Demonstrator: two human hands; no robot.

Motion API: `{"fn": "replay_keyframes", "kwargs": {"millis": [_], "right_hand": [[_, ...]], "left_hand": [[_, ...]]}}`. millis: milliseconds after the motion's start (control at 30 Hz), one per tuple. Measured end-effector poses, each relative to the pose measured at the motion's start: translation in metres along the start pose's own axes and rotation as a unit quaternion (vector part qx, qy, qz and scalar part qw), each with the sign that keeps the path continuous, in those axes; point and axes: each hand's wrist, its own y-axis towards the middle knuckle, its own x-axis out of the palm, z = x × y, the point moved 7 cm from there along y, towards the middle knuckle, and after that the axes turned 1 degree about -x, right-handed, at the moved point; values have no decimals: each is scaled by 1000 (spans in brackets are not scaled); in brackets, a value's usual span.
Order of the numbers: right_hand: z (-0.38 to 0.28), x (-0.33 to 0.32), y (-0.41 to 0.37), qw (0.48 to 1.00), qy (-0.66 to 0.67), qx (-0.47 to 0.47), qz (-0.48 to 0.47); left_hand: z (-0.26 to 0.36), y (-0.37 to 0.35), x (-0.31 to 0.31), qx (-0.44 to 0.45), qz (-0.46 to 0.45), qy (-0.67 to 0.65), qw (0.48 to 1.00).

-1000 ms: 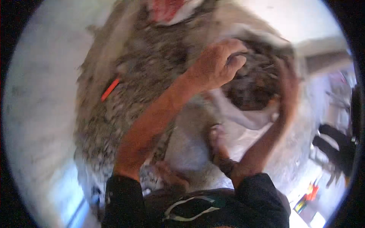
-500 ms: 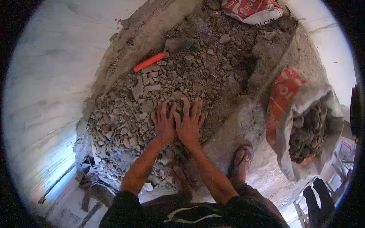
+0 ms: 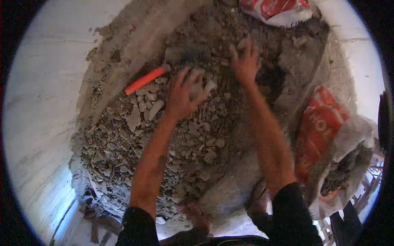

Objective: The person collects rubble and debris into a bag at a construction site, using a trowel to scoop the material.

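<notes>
1. The left hand point(image 3: 182, 96) is pressing, fingers splayed and holding nothing, on the heap of grey broken rubble point(image 3: 172, 139). The right hand point(image 3: 245, 61), blurred but also spread wide, is touching the heap higher up.
2. An orange tool handle point(image 3: 144, 80) is lying on the rubble just left of the left hand.
3. A red-and-white woven sack point(image 3: 324, 127) is sitting at the heap's right edge.

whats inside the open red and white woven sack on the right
Dark grey rubble pieces show in the mouth of the red and white woven sack. Its folded rim and shadow cover whatever lies deeper.
</notes>
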Motion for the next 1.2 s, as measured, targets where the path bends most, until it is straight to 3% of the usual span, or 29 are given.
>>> {"fn": "replay_keyframes", "kwargs": {"millis": [100,133,167,233,300,367,433,500,633,733,800,900,967,1033,1100,1133,1200], "right_hand": [[51,34,36,997,-44,12,-57],[50,38,38,996,-35,-59,-53],[43,44,36,990,-21,-132,-48],[24,52,1,984,-2,-83,-159],[-28,18,-40,967,68,-123,-212],[-38,6,-57,967,78,-155,-188],[-49,14,-68,963,92,-192,-167],[-50,15,-82,983,45,-172,-39],[-47,14,-106,992,59,-103,-51],[-37,16,-114,977,134,-90,-137],[-35,17,-121,989,60,-96,-98],[-32,18,-125,985,123,-50,-107],[-31,21,-138,988,121,-35,-91],[-30,13,-144,991,114,-18,-62],[-29,10,-165,973,197,43,-111],[-37,-1,-169,974,194,45,-104],[-41,-12,-180,948,269,143,-90]], "left_hand": [[-13,34,24,-10,-2,-55,998],[-15,41,27,-27,-2,-104,994],[-19,44,24,-45,-1,-149,988],[-27,36,28,-59,-10,-163,985],[-26,44,23,-61,-13,-182,981],[-34,30,23,-142,-41,-292,945],[-27,33,21,-106,-9,-259,960],[-21,35,22,-72,14,-228,971],[-16,21,16,-104,-13,-262,959],[-10,17,18,-112,-18,-279,953],[-16,11,26,-136,-29,-297,945],[-13,8,22,-111,-2,-255,961],[-9,4,23,-158,-65,-321,932],[0,-6,11,-146,-45,-317,936],[9,-23,6,-133,-36,-318,938],[8,-30,8,-159,-35,-351,922],[11,-40,7,-184,-37,-384,904]]}}
